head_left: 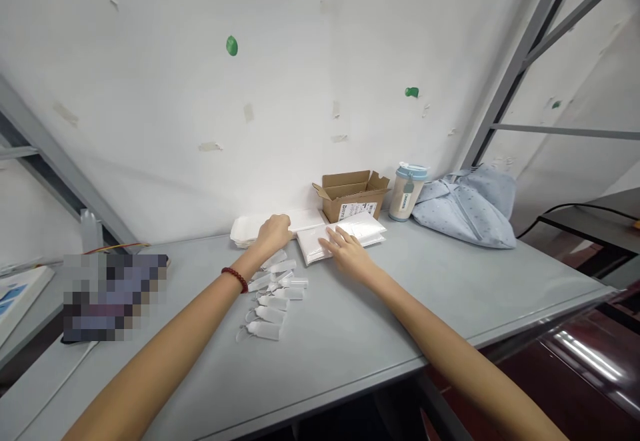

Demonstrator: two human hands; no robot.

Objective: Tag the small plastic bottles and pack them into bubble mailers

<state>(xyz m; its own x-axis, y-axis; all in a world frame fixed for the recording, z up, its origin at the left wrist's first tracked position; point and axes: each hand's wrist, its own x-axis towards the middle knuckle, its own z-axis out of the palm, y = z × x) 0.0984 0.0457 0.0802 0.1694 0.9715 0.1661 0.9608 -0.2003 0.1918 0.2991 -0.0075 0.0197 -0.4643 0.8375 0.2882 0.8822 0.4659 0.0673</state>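
My left hand point(274, 233) is curled closed at a low stack of flat white sheets or sleeves point(243, 229); its fingertips are turned away, so what they grip is hidden. A dark red bead bracelet point(235, 279) circles that wrist. Fingers spread, my right hand point(349, 253) lies on top of a white packet in clear, shiny plastic point(367, 228). Between my forearms, several small translucent plastic tubes point(265, 330), some with thin loops at one end, are laid loosely in a column on the grey table.
Behind the packet stands an open cardboard box point(353, 194). To its right are a cream cup with a blue lid point(404, 194) and a light blue cloth bundle point(465, 208). A pixelated phone-like item point(115, 298) lies at left. A white wall rises behind the grey table point(350, 341).
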